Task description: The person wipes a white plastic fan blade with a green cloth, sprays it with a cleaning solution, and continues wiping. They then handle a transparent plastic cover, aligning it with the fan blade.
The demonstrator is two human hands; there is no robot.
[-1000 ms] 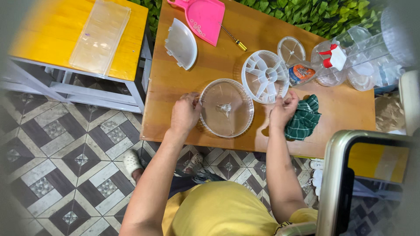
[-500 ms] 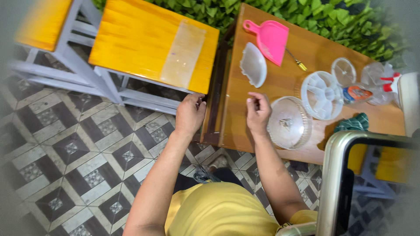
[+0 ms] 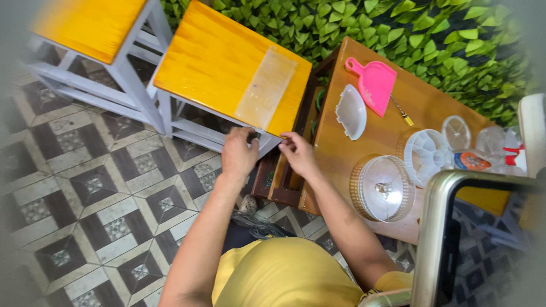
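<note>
Both hands reached the clear sheet (image 3: 266,89) on the yellow stool (image 3: 216,62). The left hand (image 3: 238,152) and right hand (image 3: 297,153) seemed pinched on its near edge; lifting evenly suited it.

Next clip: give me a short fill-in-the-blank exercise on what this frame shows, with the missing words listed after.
1. The left hand and the right hand are at the near edge of a stool with a ____ top.
2. A clear strip lies flat on that ____.
3. The dustpan on the brown table is ____.
4. Behind the table is a wall of ____ leaves.

Missing words: yellow; stool; pink; green
</note>
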